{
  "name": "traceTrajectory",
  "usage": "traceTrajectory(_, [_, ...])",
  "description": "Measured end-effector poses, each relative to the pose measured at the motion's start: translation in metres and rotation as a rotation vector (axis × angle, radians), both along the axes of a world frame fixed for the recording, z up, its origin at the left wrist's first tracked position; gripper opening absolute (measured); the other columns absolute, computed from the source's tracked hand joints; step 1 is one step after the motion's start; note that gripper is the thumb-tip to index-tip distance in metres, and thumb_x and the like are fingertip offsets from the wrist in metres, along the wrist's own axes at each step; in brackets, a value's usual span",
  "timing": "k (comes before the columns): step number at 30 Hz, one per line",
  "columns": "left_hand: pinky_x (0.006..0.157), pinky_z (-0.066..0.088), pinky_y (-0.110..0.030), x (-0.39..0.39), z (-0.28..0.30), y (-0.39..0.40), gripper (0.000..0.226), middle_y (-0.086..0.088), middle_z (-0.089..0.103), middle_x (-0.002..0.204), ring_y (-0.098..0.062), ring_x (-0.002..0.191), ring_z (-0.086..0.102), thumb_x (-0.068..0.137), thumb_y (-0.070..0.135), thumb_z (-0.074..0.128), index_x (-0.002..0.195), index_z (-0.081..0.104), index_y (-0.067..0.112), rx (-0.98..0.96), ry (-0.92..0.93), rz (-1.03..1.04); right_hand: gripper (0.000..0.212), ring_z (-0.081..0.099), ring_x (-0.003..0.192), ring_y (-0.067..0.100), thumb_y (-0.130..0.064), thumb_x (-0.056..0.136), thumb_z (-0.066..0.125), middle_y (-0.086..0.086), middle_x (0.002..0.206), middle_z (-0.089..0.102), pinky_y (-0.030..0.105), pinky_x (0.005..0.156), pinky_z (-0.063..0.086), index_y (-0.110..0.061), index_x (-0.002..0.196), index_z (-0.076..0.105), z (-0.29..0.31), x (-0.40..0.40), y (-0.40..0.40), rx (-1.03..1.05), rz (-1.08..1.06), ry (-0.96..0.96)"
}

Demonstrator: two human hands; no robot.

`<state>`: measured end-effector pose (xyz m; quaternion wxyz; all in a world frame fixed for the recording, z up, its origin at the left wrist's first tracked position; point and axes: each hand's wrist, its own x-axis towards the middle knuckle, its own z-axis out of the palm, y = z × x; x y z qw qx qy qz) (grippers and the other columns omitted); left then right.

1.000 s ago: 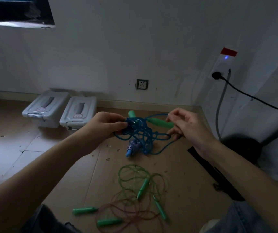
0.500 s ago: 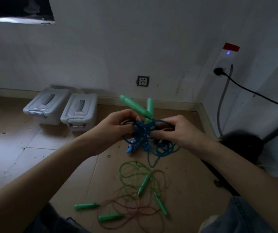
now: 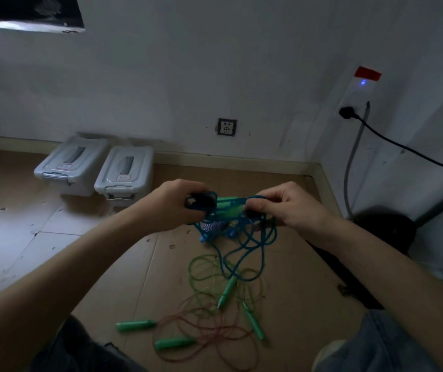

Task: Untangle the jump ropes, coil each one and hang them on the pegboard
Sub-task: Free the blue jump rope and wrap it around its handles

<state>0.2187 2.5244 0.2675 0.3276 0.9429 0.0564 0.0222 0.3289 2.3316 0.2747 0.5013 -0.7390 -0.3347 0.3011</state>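
Note:
A tangled blue jump rope (image 3: 244,245) with green handles (image 3: 228,208) hangs in the air between my hands. My left hand (image 3: 177,205) pinches a loop of it on the left. My right hand (image 3: 287,208) pinches strands on the right. Loops droop toward the floor. A blue-and-white striped piece (image 3: 212,227) dangles in the tangle. On the floor below lie a green rope (image 3: 207,275) and a red rope (image 3: 209,334), overlapping, with green handles (image 3: 136,325) beside them. The pegboard is not in view.
Two grey lidded bins (image 3: 71,165) stand by the wall at the left. A black cable (image 3: 402,149) runs from a wall plug at the right, above a dark round object (image 3: 386,232). The floor is brown cardboard (image 3: 107,277). My knees show at the bottom.
My hands have drawn apart and stretched the blue tangle sideways. The green handles, upright half a second ago, now lie level between my hands, and longer loops hang down.

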Motion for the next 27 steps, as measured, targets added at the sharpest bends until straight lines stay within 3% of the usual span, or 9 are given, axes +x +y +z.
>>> traceTrajectory(2, [0.055,0.039,-0.007,-0.001,0.002,-0.003,0.022,0.016,0.054,0.073,0.004,0.062,0.052,0.08,0.012,0.064,0.083,0.055,0.032,0.041,0.002,-0.023,0.014,0.062,0.057,0.011,-0.013,0.086,0.06,0.002,0.065,0.068,0.019,0.055,0.052,-0.009,0.077,0.07,0.001,0.0,-0.001,-0.017,0.006,0.041])
traceTrajectory(4, [0.053,0.039,-0.003,-0.002,0.004,-0.007,0.033,0.019,0.048,0.072,0.009,0.059,0.049,0.081,0.012,0.063,0.077,0.043,0.038,0.032,0.004,-0.028,0.018,0.055,0.043,0.007,-0.013,0.088,0.058,0.0,0.056,0.062,0.015,0.044,0.045,-0.007,0.075,0.069,0.002,0.002,-0.001,-0.014,-0.024,0.091])
traceTrajectory(7, [0.055,0.041,-0.004,-0.001,0.003,-0.015,0.028,0.015,0.051,0.081,0.004,0.065,0.052,0.082,0.013,0.061,0.093,0.045,0.033,-0.021,0.039,-0.081,0.022,0.046,0.036,0.005,-0.015,0.091,0.054,-0.002,0.048,0.055,0.014,0.037,0.039,-0.004,0.076,0.066,0.003,0.002,-0.001,0.021,-0.061,0.155])
traceTrajectory(10, [0.06,0.044,-0.007,-0.003,0.003,-0.017,0.028,0.008,0.063,0.091,0.005,0.074,0.06,0.082,0.009,0.061,0.1,0.057,0.029,-0.433,0.071,-0.089,0.025,0.042,0.035,0.003,-0.021,0.094,0.05,-0.007,0.043,0.046,0.014,0.037,0.035,-0.011,0.076,0.063,0.002,0.001,0.0,0.016,-0.047,-0.013])
traceTrajectory(13, [0.068,0.049,-0.011,0.0,0.0,-0.018,0.02,0.01,0.071,0.088,0.0,0.082,0.065,0.072,0.026,0.071,0.092,0.067,0.027,-0.716,0.109,-0.01,0.024,0.044,0.038,0.002,-0.026,0.095,0.048,-0.007,0.046,0.048,0.014,0.04,0.034,-0.016,0.076,0.059,0.002,-0.004,0.003,0.04,-0.011,-0.183])
traceTrajectory(16, [0.07,0.048,-0.017,0.005,-0.009,-0.023,0.012,0.007,0.069,0.074,-0.008,0.076,0.064,0.071,0.024,0.075,0.08,0.068,0.019,-0.689,0.023,0.218,0.024,0.045,0.035,0.005,-0.027,0.095,0.046,-0.002,0.047,0.051,0.015,0.038,0.034,-0.015,0.076,0.055,0.0,-0.006,0.005,0.042,0.074,-0.155])
traceTrajectory(18, [0.075,0.048,-0.02,0.005,-0.011,-0.022,0.009,0.006,0.066,0.083,-0.01,0.082,0.063,0.073,0.018,0.074,0.08,0.068,0.018,-0.705,-0.033,0.258,0.027,0.048,0.037,0.008,-0.026,0.096,0.045,0.0,0.047,0.052,0.017,0.041,0.038,-0.013,0.073,0.053,-0.001,-0.004,0.003,-0.006,0.092,-0.131])
traceTrajectory(23, [0.071,0.049,-0.012,-0.003,-0.001,-0.013,0.014,0.007,0.072,0.084,-0.005,0.083,0.067,0.079,0.002,0.064,0.089,0.067,0.012,-0.783,0.018,0.005,0.029,0.057,0.053,0.004,-0.03,0.092,0.049,-0.007,0.06,0.066,0.015,0.052,0.045,-0.015,0.075,0.066,0.002,0.002,0.0,-0.007,0.016,-0.028])
traceTrajectory(27, [0.079,0.047,-0.03,-0.004,-0.001,-0.019,0.011,-0.002,0.067,0.084,-0.017,0.084,0.061,0.081,0.001,0.062,0.087,0.062,0.011,-0.651,0.163,-0.076,0.027,0.063,0.059,0.005,-0.023,0.093,0.051,-0.004,0.063,0.07,0.016,0.056,0.05,-0.011,0.075,0.067,0.002,0.001,0.002,0.083,-0.082,0.027])
